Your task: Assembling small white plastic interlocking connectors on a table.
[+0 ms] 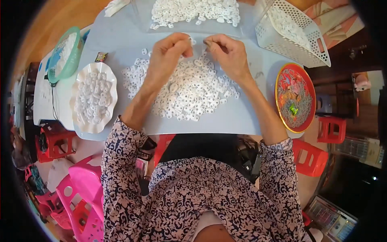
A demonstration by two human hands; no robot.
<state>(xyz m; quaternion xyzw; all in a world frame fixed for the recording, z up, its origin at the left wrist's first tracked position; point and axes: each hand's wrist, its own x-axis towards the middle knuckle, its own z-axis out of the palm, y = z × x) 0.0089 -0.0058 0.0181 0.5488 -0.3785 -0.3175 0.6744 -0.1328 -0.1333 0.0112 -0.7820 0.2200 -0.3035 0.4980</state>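
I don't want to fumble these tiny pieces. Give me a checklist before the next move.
1. Left hand has a white piece at its fingertips: ok.
2. Right hand has a clear grip: cannot tell; something small and dark shows at its fingertips.
3. Loose white pieces lie close by: ok, spread on the table below the hands.
4. Red tray holds only grey pieces: not ok, a bright green item lies among them.
5. Scalloped dish stands on the table: ok, at the left.
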